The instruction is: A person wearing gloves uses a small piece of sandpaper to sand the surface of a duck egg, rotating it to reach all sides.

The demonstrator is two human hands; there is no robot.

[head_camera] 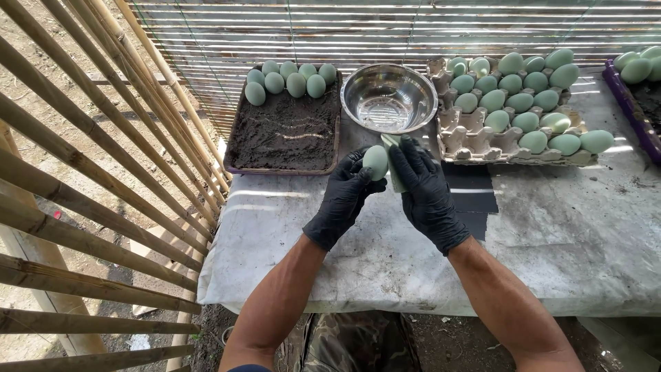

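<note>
Your left hand (342, 200) grips egg (376, 162) mid-bench; right hand (427, 189) closed on green pad (394, 172) against it. Near bench edge open. Tray (284, 134): seven eggs. One bowl (389, 98).

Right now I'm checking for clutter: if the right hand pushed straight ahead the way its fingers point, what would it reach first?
Most likely the steel bowl. The right hand, holding a green pad against the egg in the left hand, points up the table toward the bowl's near rim. Depth is uncertain.
</note>
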